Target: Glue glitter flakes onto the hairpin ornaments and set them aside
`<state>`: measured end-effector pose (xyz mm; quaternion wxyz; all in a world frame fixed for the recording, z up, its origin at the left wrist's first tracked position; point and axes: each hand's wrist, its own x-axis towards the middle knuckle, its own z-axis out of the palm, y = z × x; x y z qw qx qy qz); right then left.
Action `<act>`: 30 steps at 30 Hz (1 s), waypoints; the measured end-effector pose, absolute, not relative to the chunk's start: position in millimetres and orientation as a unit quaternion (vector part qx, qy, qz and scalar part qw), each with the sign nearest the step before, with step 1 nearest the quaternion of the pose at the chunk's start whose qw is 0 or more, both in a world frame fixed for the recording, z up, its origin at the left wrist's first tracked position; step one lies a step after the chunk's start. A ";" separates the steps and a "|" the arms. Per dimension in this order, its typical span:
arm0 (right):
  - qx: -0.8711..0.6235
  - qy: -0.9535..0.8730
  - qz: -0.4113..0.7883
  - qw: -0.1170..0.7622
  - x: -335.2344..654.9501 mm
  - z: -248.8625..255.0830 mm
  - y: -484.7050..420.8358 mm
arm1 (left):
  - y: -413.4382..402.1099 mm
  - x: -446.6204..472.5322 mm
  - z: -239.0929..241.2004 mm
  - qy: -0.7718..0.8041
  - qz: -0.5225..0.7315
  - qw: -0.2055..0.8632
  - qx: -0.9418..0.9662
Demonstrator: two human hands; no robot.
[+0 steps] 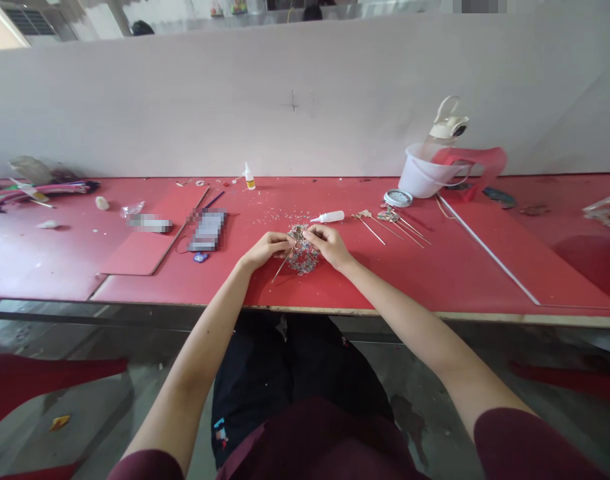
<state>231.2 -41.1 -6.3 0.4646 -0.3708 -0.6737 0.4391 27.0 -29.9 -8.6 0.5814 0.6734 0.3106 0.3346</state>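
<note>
Both my hands meet over a small heap of glittery beads [305,260] on the red table [435,273]. My left hand [265,250] pinches a thin gold stick with an ornament at its top [286,260], and the stick slants down to the left. My right hand [329,244] is closed in a pinch at the ornament end, touching it. A small white glue bottle [329,217] lies just behind my hands.
Several finished gold sticks [392,223] lie to the right, near a round tin lid [398,197] and a white bucket [425,175]. A phone [207,229] and a red board [152,230] lie to the left. A grey partition wall [305,100] backs the table.
</note>
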 end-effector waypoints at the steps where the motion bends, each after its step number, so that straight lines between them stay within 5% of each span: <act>1: -0.370 -0.674 0.442 0.462 231.4 -6.7 -40.6 | -29.8 27.3 -8.6 0.313 0.335 0.580 0.673; 11: -0.390 -0.700 0.400 0.445 230.7 -15.1 -35.6 | -29.3 29.1 -7.3 0.322 0.345 0.567 0.675; 18: -0.500 -0.709 0.266 0.420 256.7 -11.5 -18.7 | -28.0 27.3 -10.3 0.321 0.349 0.575 0.667; 27: -0.741 -0.583 0.038 0.332 374.7 10.6 2.9 | -24.4 27.2 -14.4 0.311 0.359 0.575 0.666; 30: -0.827 -0.515 -0.030 0.223 408.6 6.4 5.9 | -23.7 27.2 -14.7 0.308 0.356 0.579 0.666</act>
